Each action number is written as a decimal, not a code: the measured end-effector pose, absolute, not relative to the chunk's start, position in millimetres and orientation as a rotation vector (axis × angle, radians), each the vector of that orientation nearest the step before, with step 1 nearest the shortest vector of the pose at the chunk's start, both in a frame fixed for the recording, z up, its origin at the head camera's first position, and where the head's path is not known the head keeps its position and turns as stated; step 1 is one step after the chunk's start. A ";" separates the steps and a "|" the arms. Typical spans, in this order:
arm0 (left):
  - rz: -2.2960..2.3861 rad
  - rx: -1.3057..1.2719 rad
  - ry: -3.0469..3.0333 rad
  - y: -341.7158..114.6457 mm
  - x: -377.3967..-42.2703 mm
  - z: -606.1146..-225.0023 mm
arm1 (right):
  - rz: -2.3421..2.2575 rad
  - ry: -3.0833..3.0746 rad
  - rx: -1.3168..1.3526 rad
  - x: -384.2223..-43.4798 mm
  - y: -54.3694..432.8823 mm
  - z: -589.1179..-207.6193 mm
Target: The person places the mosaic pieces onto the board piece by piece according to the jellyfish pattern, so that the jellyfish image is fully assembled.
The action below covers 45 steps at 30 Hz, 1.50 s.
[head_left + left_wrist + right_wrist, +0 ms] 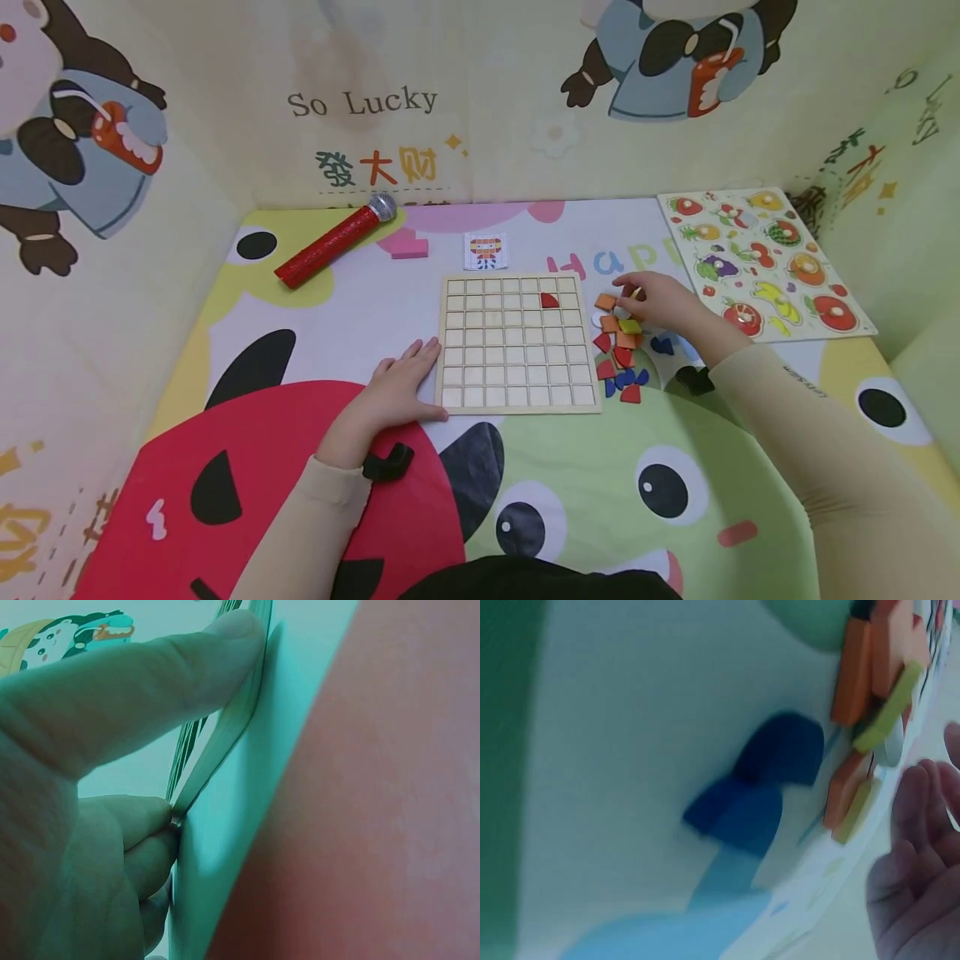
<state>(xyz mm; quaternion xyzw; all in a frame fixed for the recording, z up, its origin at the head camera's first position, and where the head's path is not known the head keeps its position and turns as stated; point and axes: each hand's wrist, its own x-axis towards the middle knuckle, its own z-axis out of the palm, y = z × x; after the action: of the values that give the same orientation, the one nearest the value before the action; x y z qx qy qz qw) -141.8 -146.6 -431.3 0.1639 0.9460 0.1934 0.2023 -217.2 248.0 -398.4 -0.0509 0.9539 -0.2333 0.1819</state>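
A square wooden grid board lies in front of me, one red quarter-round piece in an upper cell. Spread along the board's left edge, my left hand touches it, with the thumb at the near corner in the left wrist view. My right hand hovers at the far end of a small pile of pieces, fingers loosely bent. The pile has orange squares, a yellow piece, red quarter-rounds and blue pieces. No piece shows between the right fingers in the right wrist view.
A small pattern card lies behind the board. A red glittery microphone and a pink block are at back left. A fruit-picture board lies at back right, near the right forearm. Dark blue pieces lie right of the pile.
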 end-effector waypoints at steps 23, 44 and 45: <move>0.563 0.472 2.647 -144.4 -137.3 -434.7 | -0.458 2.733 -0.228 -218.6 239.8 -413.7; 0.539 0.461 2.671 -146.7 -139.7 -435.5 | -0.846 2.717 -0.209 -231.9 199.2 -403.1; 0.539 0.461 2.671 -146.6 -139.8 -435.3 | -0.858 2.714 -0.213 -232.1 195.3 -403.2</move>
<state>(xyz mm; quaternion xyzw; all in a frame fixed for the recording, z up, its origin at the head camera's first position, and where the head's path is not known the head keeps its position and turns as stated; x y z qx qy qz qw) -139.8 -146.6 -435.3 0.1639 0.9493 0.1915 0.1882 -232.1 195.3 -403.2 -0.0739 0.9410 -0.2975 0.1433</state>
